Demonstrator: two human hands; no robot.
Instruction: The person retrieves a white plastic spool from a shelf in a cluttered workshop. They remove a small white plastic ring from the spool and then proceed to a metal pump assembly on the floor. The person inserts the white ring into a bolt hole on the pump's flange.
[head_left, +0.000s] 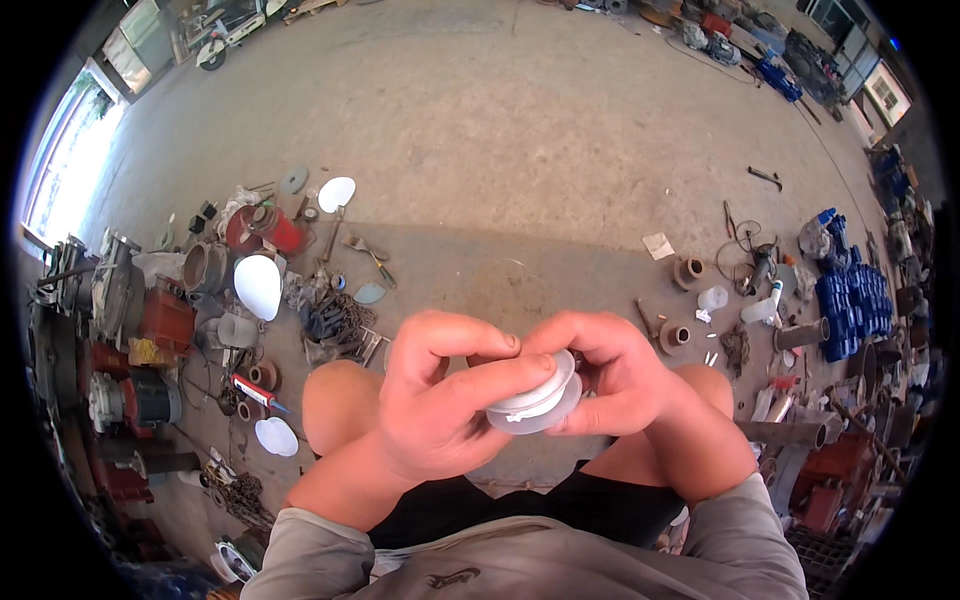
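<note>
Between my two hands, above my lap, is a small white spool of tape (533, 405) with a pale, translucent rim. My left hand (440, 395) is closed on it, the thumb lying across its upper face and the index finger bent above. From the other side my right hand (615, 375) grips the spool, its thumb along the lower right rim and its fingers curled behind. A short white bit sticks out at the spool's front edge. The fingertips on the far side are partly hidden.
Left on the floor lie a red jack-like part (280, 232), white discs (258, 287), a brush (381, 266) and a sealant tube (253, 391). Rusty flanged fittings (676, 336), a white bottle (764, 306), blue castings (852, 300) and a pipe (785, 433) are at right.
</note>
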